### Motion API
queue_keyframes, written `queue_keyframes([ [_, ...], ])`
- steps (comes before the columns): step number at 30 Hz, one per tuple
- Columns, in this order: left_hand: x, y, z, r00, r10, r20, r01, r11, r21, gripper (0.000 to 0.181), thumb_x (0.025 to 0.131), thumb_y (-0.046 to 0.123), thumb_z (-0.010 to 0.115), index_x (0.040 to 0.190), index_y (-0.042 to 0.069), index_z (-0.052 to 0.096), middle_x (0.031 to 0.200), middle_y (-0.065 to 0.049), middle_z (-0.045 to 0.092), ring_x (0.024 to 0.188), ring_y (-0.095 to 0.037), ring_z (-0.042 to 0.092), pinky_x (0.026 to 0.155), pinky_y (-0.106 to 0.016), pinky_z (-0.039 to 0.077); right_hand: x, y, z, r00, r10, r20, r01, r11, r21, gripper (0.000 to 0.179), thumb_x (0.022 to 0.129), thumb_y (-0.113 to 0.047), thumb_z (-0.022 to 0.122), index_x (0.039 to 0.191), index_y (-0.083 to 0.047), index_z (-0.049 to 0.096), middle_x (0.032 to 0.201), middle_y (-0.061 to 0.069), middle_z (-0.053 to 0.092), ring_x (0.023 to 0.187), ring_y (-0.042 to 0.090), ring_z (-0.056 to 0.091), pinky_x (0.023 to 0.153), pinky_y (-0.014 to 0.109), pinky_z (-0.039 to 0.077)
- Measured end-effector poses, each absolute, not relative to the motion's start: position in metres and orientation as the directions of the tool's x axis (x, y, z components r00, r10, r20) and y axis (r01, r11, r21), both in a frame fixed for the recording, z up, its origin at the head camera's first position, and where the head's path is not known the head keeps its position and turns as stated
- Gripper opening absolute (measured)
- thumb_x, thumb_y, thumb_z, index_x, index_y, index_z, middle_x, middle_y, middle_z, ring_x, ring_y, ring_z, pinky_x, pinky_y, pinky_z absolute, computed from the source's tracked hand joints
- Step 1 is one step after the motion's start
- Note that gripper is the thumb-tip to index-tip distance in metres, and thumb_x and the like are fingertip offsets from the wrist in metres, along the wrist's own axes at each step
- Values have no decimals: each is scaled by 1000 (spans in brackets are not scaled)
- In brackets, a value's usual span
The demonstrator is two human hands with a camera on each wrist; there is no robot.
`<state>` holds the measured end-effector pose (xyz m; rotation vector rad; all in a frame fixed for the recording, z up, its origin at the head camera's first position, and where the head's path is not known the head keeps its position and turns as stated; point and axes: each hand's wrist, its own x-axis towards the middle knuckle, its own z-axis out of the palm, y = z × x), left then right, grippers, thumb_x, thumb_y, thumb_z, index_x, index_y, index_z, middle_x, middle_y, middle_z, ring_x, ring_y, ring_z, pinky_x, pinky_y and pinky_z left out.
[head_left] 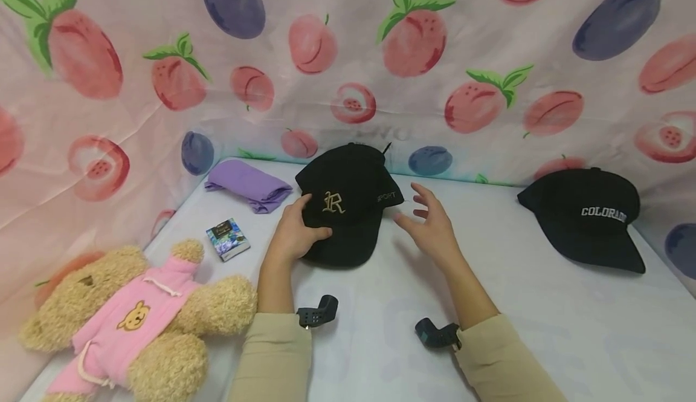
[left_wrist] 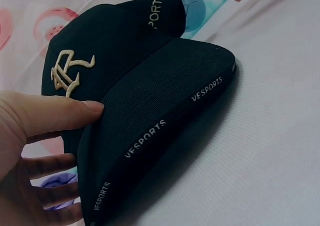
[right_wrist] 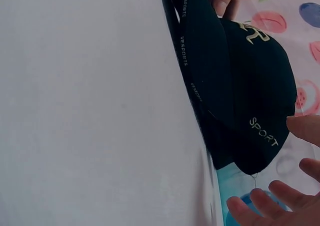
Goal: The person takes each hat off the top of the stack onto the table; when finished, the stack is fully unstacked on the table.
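Note:
A black baseball cap [head_left: 348, 208] with a gold embroidered R stands at the middle back of the table, brim toward me. My left hand [head_left: 296, 230] grips its left side. The left thumb [left_wrist: 85, 113] lies on top where brim meets crown, and the other fingers [left_wrist: 55, 191] go behind the brim's edge. My right hand [head_left: 432, 226] is held apart from the cap's right side, fingers spread and slightly bent, nothing in them. In the right wrist view, the lettering SPORT on the cap's side faces these right fingers [right_wrist: 285, 201].
Another black cap [head_left: 589, 220], lettered COLORADO, lies at the far right. Left of the gripped cap are a folded purple cloth [head_left: 247, 184] and a small blue-and-black box [head_left: 228, 239]. A teddy bear [head_left: 141, 323] in pink lies front left. A fruit-patterned curtain [head_left: 353, 51] hangs behind the white table.

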<state>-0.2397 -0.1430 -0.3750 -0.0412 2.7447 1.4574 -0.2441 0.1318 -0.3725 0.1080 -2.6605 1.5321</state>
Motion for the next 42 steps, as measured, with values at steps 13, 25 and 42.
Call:
queue_keyframes([
  [13,-239,-144,-374,-999,-8,-37,-35,562,826,90,87,18,79,162,10,31,161,-25,34,152,-41,33,125,-55,27,-245,117,-376,-996,-74,44,-72,433,-899,77,96,-26,71,163,-26,32,164,14,37,141,38,49,108,57,48],
  [25,-238,-143,-373,-999,-7,-42,-39,557,830,90,87,16,79,162,9,31,163,-25,31,153,-41,31,125,-55,26,-245,111,-381,-990,-133,-42,0,302,-953,81,96,-21,71,164,-27,28,171,9,24,137,34,56,103,49,55],
  [42,-239,-143,-373,-999,1,-52,-43,560,827,90,87,17,79,162,9,30,163,-25,30,153,-40,30,126,-55,25,-245,96,-388,-987,-142,-78,41,248,-968,91,91,-3,74,163,-32,28,143,21,49,114,28,65,89,39,62],
])
